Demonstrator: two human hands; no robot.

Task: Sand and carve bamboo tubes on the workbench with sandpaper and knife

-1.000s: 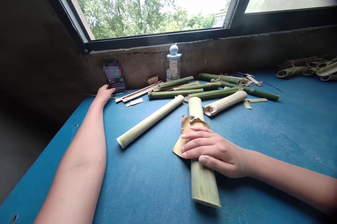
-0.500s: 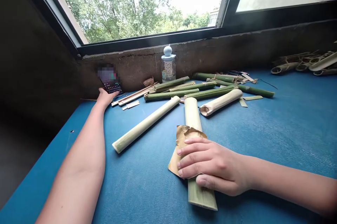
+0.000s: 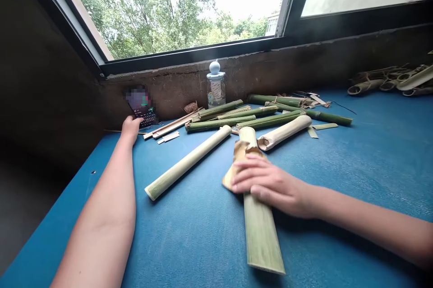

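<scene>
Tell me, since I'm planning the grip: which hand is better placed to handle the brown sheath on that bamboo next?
Probably the right hand: it rests across the brown papery sheath on the green bamboo section. The left hand is away at the far edge, beside the phone.

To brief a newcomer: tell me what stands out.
A pale-green bamboo tube lies on the blue tabletop at front centre, the right hand pressing a tan papery sheath against it. Behind, green bamboo stalks lie under the window, and the left hand reaches a black phone at far left.
</scene>
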